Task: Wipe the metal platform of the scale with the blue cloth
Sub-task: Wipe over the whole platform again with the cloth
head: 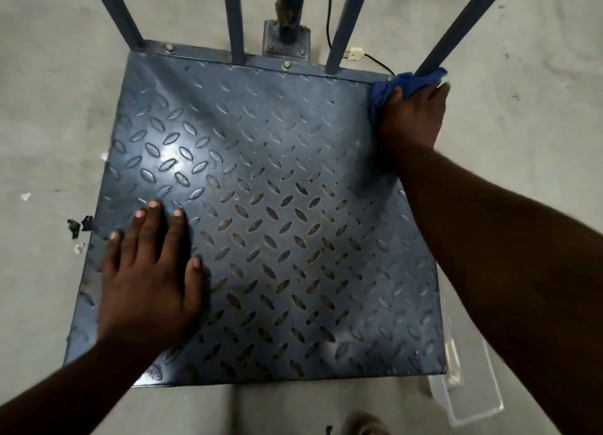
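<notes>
The scale's metal platform [277, 173] is a dark blue-grey diamond-tread plate filling the middle of the view. My right hand [414, 115] presses the crumpled blue cloth [388, 89] onto the platform's far right corner, at the foot of a blue rail post. Most of the cloth is hidden under the palm. My left hand [150, 271] lies flat on the near left part of the platform, fingers spread, with nothing in it.
Several blue rail posts [233, 20] rise from the platform's far edge, with a central column base [287, 41] and a black cable [329, 17] behind. Grey concrete floor surrounds the scale. A clear plastic container [470, 392] sits at the near right corner. Small debris [78, 227] lies left.
</notes>
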`<state>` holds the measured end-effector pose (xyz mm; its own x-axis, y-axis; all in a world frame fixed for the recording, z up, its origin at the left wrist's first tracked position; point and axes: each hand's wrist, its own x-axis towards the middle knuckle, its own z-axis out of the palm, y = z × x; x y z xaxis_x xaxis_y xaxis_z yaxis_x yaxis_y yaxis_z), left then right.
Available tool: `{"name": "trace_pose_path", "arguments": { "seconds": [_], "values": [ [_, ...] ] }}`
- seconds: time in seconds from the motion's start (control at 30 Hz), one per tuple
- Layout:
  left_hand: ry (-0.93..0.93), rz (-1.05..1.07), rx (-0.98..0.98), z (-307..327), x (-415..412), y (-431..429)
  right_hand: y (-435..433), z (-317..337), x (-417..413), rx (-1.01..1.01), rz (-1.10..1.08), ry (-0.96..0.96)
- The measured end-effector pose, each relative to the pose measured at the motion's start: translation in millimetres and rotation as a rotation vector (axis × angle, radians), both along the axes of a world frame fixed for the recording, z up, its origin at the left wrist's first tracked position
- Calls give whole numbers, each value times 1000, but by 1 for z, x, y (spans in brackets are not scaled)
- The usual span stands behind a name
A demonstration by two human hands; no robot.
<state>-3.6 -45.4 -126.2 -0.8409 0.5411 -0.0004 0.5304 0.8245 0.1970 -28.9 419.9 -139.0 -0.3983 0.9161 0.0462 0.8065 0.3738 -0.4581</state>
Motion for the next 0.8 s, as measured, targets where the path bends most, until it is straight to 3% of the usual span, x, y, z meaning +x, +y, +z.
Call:
{"name": "trace_pose_path", "arguments": {
  "seconds": [0.13, 0.33, 0.47, 0.57, 0.8],
  "values": [
    [1, 3, -21, -2, 0, -2, -79, -6, -28, 116, 142, 45],
    [5, 14, -17, -2, 0, -2, -249, 10, -93, 261, 717, -44],
    [9, 18, -15, -2, -2, -2, -290, 8, -106, 288, 1048, -100],
    [1, 10, -20, -2, -2, -4, -251, 8, -93, 258, 998, -101],
    [-31, 8, -44, -2, -3, -5, -83, 21, 15, 83, 416, -253]
  ]
}}
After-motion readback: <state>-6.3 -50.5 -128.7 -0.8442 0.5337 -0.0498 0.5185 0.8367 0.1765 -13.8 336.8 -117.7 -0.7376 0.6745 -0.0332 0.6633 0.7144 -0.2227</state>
